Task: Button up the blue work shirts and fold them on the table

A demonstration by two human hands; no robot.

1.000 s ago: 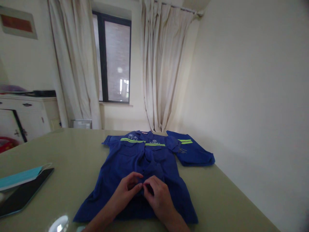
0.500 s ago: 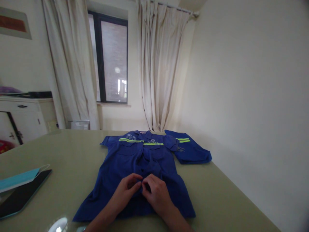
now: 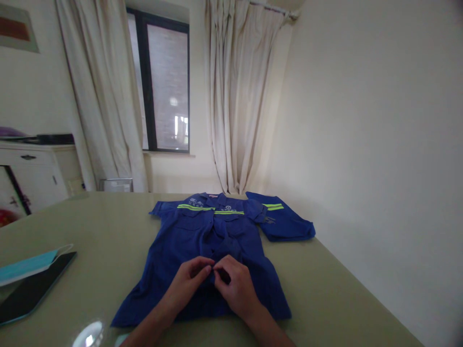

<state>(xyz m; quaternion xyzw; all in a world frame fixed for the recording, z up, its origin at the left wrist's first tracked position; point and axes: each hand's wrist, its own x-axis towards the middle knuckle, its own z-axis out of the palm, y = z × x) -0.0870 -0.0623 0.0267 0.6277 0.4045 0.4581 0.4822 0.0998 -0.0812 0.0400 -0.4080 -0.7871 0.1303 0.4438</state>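
Note:
A blue short-sleeved shirt [image 3: 173, 241] with yellow-green stripes across the chest lies spread on the table, its collar at the far side. Over the middle of its front, my left hand [image 3: 190, 279] and my right hand [image 3: 234, 284] meet with their fingertips almost touching. Both hands pinch at the front edge of the shirt, where the cloth is bunched a little. Whatever small part sits between the fingertips is too small to make out.
Beyond the right sleeve lies a folded blue garment [image 3: 289, 224] with a yellow-green stripe. A light blue mask [image 3: 29, 267] rests on a dark flat tablet [image 3: 34, 289] at the left of the greenish table [image 3: 104, 231]. A wall stands along the right.
The fingers of my right hand have drawn closer together in the pinch. The view has shifted slightly, and the shirt lies as before.

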